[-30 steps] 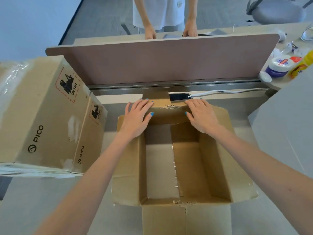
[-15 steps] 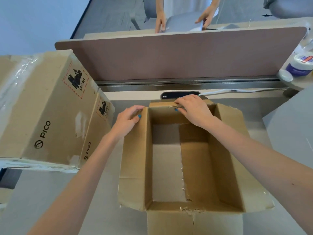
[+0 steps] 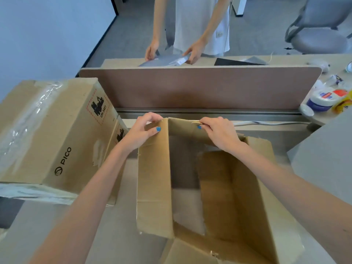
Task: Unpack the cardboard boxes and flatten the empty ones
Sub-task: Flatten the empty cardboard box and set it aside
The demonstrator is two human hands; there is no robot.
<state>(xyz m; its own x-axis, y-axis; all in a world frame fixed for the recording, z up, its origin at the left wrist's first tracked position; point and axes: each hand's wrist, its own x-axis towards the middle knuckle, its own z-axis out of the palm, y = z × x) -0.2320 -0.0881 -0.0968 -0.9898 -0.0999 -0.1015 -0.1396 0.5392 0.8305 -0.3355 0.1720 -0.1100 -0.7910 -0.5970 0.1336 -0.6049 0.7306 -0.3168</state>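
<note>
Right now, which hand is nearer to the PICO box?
Left. The left hand grips the far-left corner of the open box, beside the PICO box; the right hand pinches its far wall, farther away.

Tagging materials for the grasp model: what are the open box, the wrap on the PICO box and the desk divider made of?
The open box: cardboard, likely corrugated, matte brown; ragged torn edges, fold creases. The wrap on the PICO box: clear plastic film or tape, glossy; wrinkles and white glints. The desk divider: likely fabric- or laminate-faced panel, matte pinkish-brown; no shine, texture unclear.
</note>
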